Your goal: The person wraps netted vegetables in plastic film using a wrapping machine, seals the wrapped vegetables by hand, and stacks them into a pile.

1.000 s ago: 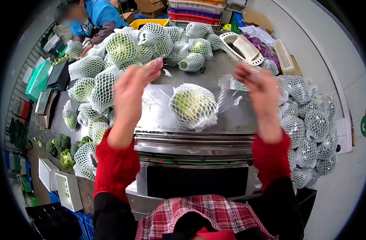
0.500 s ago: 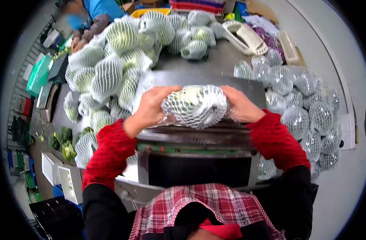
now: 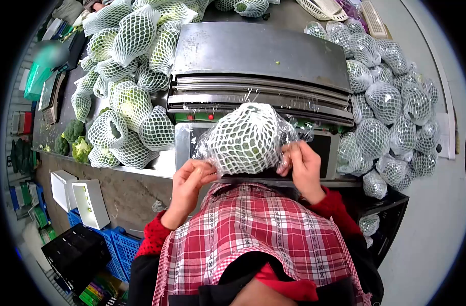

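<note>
In front of my body is a green vegetable in a white foam net (image 3: 248,140), with clear plastic film (image 3: 205,148) drawn round it. My left hand (image 3: 189,183) pinches the film at the lower left of the bundle. At its right side, my right hand (image 3: 303,166) has thumb and fingers closed on another part of the film. The bundle sits over the near side of a metal wrapping machine (image 3: 263,51), just in front of its rollers (image 3: 258,94). The underside of the bundle is hidden.
Net-sleeved vegetables (image 3: 133,99) are heaped on the left, with bare broccoli heads (image 3: 74,131) beside them. Several film-wrapped ones (image 3: 383,99) pile up on the right. White foam boxes (image 3: 90,204) and blue crates (image 3: 126,250) stand low on the left.
The bundle has come from over the metal plate toward my body, and both hands have come back with it. Film now spreads from its sides. My view has tilted down.
</note>
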### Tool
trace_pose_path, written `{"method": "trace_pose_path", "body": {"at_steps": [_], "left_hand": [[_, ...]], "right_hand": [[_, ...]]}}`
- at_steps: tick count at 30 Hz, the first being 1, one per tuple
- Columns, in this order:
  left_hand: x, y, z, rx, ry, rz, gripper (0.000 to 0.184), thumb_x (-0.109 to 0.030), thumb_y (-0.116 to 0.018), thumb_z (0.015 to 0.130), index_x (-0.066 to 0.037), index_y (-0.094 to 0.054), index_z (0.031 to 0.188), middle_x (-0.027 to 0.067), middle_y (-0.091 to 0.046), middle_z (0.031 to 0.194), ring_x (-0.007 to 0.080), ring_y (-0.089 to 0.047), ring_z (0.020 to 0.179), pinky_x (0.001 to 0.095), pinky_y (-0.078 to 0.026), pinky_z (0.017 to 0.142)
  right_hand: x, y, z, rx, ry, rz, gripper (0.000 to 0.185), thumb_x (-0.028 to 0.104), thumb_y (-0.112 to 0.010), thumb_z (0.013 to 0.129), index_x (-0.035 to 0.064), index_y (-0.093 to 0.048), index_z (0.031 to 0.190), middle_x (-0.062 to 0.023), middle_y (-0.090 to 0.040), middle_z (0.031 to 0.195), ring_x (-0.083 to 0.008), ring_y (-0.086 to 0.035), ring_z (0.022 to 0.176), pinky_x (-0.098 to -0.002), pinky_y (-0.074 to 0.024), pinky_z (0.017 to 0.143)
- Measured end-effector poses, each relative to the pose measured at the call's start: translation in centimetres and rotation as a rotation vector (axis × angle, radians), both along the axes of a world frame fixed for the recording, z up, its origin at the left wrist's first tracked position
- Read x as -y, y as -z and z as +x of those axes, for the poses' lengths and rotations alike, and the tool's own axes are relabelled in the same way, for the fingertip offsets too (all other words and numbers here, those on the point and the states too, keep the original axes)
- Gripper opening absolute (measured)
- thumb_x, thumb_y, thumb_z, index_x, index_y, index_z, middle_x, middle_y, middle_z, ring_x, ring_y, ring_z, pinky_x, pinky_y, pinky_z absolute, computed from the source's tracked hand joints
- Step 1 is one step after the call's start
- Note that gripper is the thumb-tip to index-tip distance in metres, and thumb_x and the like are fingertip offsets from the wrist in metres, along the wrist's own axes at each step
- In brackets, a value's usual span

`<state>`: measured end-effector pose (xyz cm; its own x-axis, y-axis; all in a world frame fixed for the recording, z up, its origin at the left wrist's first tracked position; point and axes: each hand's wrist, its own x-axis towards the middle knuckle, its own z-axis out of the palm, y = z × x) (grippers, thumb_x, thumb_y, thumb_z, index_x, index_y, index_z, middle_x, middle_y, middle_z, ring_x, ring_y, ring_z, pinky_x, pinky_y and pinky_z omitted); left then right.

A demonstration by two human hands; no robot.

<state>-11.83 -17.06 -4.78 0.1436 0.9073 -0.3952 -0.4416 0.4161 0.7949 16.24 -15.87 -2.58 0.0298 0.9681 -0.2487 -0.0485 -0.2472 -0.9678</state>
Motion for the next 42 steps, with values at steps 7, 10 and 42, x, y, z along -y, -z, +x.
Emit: {"method": "trace_pose_path", "body": {"at_steps": [7, 10, 42], "left_hand": [[4.3, -3.3, -5.2, -0.258, -0.216, -0.220, 0.030, -0.028, -0.049, 0.097, -0.008, -0.051, 0.075, 0.0017, -0.045, 0.053, 0.0108, -0.044, 0.041, 0.0273, -0.034, 0.036], [5.7, 6.4, -3.2, -0.554, 0.187, -0.370, 0.025, -0.023, -0.059, 0.088, -0.004, -0.057, 0.072, 0.0038, -0.057, 0.062, 0.0172, -0.053, 0.053, 0.0342, -0.044, 0.050], [-48.6, 0.6, 18.3, -1.504, 0.107, 1.055, 0.077, -0.035, -0.075, 0.070, -0.002, -0.041, 0.131, 0.0188, -0.055, 0.115, 0.0323, -0.056, 0.105, 0.0441, -0.048, 0.085]], "right_hand": [[5.5, -1.1, 3.1, -0.028, 0.099, -0.530, 0.036, 0.031, -0.043, 0.101, 0.0054, -0.051, 0.076, 0.0003, -0.045, 0.051, -0.0087, -0.041, 0.036, -0.0229, -0.0330, 0.033], [10.0, 9.9, 2.4, 0.323, -0.018, -0.364, 0.036, 0.025, -0.049, 0.097, 0.0058, -0.051, 0.067, 0.0000, -0.046, 0.054, -0.0102, -0.049, 0.051, -0.0276, -0.0394, 0.045], [-46.0, -12.6, 34.4, 0.888, 0.402, 0.315, 0.046, 0.045, -0.062, 0.085, 0.0029, -0.068, 0.103, -0.0079, -0.068, 0.089, -0.0155, -0.062, 0.082, -0.0275, -0.0469, 0.077]]}}
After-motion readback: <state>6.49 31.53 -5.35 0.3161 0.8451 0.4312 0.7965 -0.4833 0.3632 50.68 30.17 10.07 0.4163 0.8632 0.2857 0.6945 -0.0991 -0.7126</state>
